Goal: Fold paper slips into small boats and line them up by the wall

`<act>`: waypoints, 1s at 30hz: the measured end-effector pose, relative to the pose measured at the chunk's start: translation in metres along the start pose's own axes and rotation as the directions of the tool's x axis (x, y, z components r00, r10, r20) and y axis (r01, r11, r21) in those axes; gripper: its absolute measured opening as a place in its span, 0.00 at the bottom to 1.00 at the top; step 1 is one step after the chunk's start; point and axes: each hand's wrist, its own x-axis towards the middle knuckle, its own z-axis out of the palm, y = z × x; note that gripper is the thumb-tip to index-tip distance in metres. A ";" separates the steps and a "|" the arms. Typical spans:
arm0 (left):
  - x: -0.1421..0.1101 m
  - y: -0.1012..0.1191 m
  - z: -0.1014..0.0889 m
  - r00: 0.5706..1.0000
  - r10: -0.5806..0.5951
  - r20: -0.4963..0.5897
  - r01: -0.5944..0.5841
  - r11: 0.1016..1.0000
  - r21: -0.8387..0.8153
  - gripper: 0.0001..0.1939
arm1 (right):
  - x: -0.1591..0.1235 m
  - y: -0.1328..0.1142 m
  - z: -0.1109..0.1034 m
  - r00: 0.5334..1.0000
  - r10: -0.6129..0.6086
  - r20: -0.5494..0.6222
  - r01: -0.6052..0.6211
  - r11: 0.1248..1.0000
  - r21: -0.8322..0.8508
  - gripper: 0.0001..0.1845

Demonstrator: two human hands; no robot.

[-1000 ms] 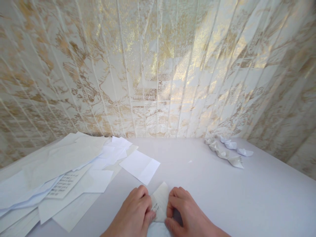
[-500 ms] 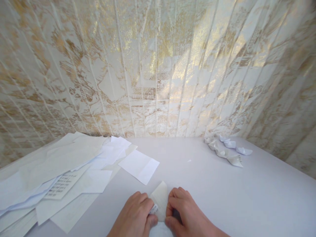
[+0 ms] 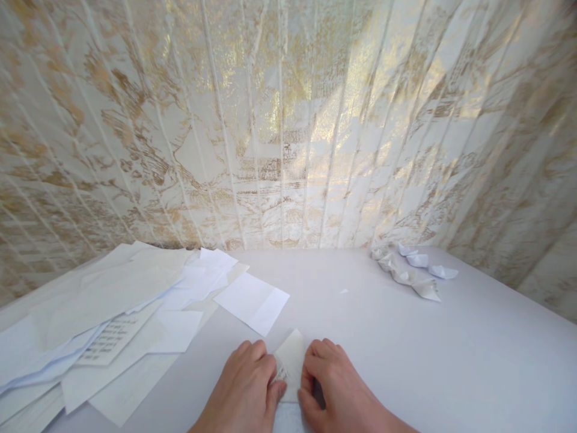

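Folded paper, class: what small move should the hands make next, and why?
Perhaps crease the left edge of the folded paper: the left hand pinches that side, near some print, while the right hand holds the opposite edge.

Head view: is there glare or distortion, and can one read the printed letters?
Head view: bright golden glare on the patterned curtain, its right side dimmer; same head view: its lines fan outward, likely wide-angle stretch; head view: lettering on the printed sheet and the folded paper too soft to read.
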 end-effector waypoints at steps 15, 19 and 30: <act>0.002 -0.001 0.001 1.000 0.015 -0.013 -0.015 1.000 0.001 0.10 | -0.001 0.002 -0.002 0.997 -0.082 0.011 0.082 0.996 0.022 0.10; 0.001 -0.002 0.002 0.999 0.020 -0.029 -0.020 1.000 -0.002 0.09 | 0.000 0.000 -0.003 0.997 -0.081 0.018 0.082 0.996 -0.042 0.05; 0.001 -0.003 0.004 0.999 0.022 -0.041 -0.023 1.000 -0.020 0.09 | 0.000 -0.002 -0.002 0.998 -0.054 0.046 0.057 0.995 -0.077 0.02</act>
